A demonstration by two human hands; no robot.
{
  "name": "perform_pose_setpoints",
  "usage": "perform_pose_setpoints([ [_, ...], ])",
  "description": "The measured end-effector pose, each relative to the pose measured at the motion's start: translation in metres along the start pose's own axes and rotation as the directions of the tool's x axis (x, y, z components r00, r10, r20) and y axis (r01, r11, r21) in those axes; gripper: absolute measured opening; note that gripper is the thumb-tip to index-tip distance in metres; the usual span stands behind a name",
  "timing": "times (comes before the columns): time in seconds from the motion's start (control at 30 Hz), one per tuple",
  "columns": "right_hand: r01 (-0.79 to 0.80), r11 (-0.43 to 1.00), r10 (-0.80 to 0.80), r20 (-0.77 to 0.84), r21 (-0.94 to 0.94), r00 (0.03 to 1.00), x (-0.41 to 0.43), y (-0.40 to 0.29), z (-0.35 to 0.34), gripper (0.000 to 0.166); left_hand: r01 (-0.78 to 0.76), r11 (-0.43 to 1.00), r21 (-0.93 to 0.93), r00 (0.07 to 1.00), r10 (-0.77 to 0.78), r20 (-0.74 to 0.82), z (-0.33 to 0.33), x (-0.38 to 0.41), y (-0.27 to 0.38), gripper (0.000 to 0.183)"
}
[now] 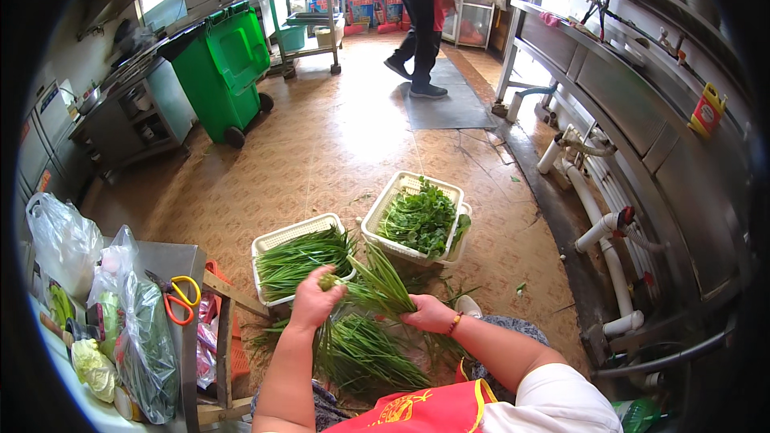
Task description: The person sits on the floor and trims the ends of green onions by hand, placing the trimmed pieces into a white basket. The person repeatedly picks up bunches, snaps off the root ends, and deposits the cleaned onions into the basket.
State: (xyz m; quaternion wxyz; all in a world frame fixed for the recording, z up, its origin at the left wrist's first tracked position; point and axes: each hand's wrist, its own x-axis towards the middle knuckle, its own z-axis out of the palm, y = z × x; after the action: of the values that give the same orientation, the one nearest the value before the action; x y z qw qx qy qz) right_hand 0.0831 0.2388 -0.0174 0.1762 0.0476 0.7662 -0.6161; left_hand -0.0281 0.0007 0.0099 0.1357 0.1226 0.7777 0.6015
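My right hand (428, 314) is closed around a bunch of long green garlic chives (385, 279), whose pale ends point up and away from me. At the left of that bunch, my left hand (317, 297) grips a few chive stems that hang down below it. A white plastic basket (264, 242) with more chives stands on the floor just beyond my left hand. Farther right, another white basket (376, 207) holds leafy greens (421, 216). Below my hands, a loose pile of chives (367, 355) lies on the floor.
At left, a table (191, 288) bears scissors (180, 300), plastic bags and cabbage (94, 370). A green wheeled bin (219, 72) stands at far left. A person (421, 18) is on a grey mat (448, 102). Steel sinks (619, 87) and white pipes (583, 192) line the right side.
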Motion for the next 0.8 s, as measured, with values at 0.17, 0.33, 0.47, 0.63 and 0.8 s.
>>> perform_pose_setpoints([
  [0.17, 0.038, 0.997, -0.033, 0.08, -0.065, 0.996, 0.002, 0.001, -0.004, 0.029, 0.097, 0.995, 0.013, 0.989, -0.098, 0.112, 0.0, 0.001, 0.002, 0.013],
  [0.33, -0.042, 0.999, 0.04, 0.073, 0.02, 0.997, 0.003, 0.001, -0.009, 0.029, 0.035, 0.972, -0.232, 0.995, -0.056, -0.087, -0.001, 0.001, 0.011, 0.008],
  [0.47, -0.01, 0.991, 0.017, -0.047, 0.132, 0.999, 0.001, -0.005, -0.02, 0.028, -0.031, 0.948, -0.318, 0.942, -0.078, -0.325, -0.015, 0.013, 0.005, 0.013],
  [0.63, -0.034, 0.845, 0.026, 0.022, 0.534, 0.999, -0.002, -0.023, -0.021, 0.029, 0.102, 0.979, -0.177, 0.981, -0.128, -0.144, -0.001, 0.0, 0.015, 0.028],
  [0.8, -0.137, 0.734, 0.019, 0.182, 0.666, 0.983, -0.005, -0.012, -0.015, 0.038, 0.123, 0.97, -0.21, 0.983, -0.148, -0.107, 0.005, 0.002, 0.013, 0.018],
])
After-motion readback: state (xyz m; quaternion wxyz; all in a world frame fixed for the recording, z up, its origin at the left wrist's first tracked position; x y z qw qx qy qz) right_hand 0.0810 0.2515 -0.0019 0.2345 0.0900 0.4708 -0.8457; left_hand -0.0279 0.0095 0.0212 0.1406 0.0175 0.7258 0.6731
